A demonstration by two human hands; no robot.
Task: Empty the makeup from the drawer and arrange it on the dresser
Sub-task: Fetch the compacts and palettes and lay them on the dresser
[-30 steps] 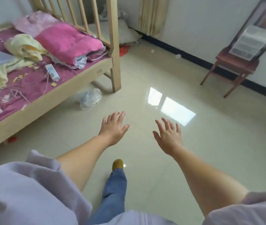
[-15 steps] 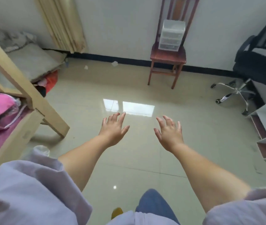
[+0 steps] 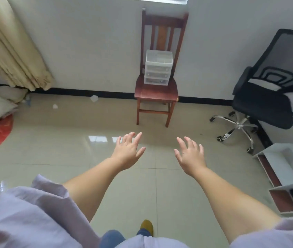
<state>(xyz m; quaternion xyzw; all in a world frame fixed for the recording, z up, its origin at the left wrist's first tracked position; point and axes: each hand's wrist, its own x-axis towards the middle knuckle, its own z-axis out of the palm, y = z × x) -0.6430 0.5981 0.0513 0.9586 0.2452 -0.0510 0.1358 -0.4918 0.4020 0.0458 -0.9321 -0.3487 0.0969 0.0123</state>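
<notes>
Both arms reach forward over the glossy beige tile floor (image 3: 70, 151). The left hand (image 3: 127, 152) is held out palm down, fingers spread and loosely extended, holding nothing. The right hand (image 3: 190, 156) is just to its right, apart from it, fingers likewise splayed and relaxed, with nothing in its grasp.

Farther ahead, a dark red wooden chair (image 3: 157, 90) stands against the white wall. On its seat sits a small clear plastic drawer unit (image 3: 158, 69) with three stacked drawers and an open tray on top; what the drawers contain is too small to tell. The hands are well short of it.

To the right stands a black mesh office chair (image 3: 267, 90) on a chrome wheeled base, and nearer on the right a white shelf unit (image 3: 285, 169) lies low by the floor. At far left hangs a beige curtain (image 3: 11, 47). Lilac sleeves (image 3: 35, 212) fill the near edge.
</notes>
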